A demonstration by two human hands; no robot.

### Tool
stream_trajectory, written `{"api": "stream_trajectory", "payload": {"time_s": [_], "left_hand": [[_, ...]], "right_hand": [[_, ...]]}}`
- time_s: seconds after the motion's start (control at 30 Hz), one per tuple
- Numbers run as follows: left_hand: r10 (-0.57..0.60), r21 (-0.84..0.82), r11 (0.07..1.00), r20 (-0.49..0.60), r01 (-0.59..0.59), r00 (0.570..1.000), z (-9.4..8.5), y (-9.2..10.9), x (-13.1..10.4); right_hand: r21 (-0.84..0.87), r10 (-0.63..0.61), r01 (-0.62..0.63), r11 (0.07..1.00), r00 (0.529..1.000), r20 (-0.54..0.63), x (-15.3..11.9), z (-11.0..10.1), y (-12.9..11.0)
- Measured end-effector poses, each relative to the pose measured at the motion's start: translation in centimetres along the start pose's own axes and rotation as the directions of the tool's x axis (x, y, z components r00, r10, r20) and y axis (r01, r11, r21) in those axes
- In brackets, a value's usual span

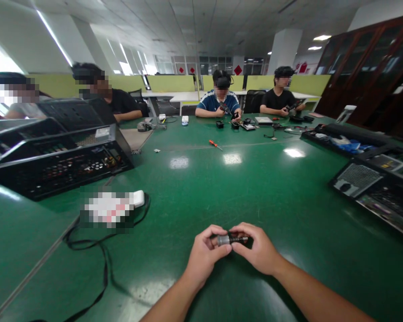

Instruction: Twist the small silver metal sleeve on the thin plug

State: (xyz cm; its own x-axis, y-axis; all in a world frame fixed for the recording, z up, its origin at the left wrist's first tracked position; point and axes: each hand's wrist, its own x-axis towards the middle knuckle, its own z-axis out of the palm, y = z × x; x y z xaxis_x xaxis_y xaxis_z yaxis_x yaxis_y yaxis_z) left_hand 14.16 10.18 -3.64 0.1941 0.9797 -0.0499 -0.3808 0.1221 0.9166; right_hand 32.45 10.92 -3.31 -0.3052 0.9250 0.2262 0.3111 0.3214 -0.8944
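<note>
Low in the head view, a small motor-like part [223, 240], with a grey metal cylinder and a thinner dark shaft, is held level just above the green tabletop. My left hand [205, 252] pinches the cylinder end between thumb and fingers. From the other side my right hand [261, 250] is closed around the dark shaft end, whose tip shows between thumb and fingers. The fingertips of both hands nearly meet over the middle of the part and hide some of it. Its exact kind is too small to make out.
An open black computer case [83, 156] stands at left, another [359, 179] at right. A white card with a black lanyard [105, 268] lies left of my hands. Farther off is an orange screwdriver [213, 143]. Several people sit around the table; one blue-shirted person [218, 100] handles a tool.
</note>
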Motion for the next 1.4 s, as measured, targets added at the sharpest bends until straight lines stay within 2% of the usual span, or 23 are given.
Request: {"api": "stream_trajectory", "payload": {"time_s": [0.97, 1.4], "left_hand": [[-0.034, 0.032, 0.999, -0.058, 0.036, 0.998, 0.09, 0.21, -0.03], [-0.03, 0.019, 0.999, -0.023, 0.03, 0.999, 0.03, -0.02, -0.03]], "right_hand": [[-0.057, -0.016, 0.016, 0.998, 1.0, -0.001, 0.08, -0.21, -0.01], [-0.079, -0.013, 0.012, 0.997, 1.0, -0.012, 0.04, -0.4, -0.25]]}}
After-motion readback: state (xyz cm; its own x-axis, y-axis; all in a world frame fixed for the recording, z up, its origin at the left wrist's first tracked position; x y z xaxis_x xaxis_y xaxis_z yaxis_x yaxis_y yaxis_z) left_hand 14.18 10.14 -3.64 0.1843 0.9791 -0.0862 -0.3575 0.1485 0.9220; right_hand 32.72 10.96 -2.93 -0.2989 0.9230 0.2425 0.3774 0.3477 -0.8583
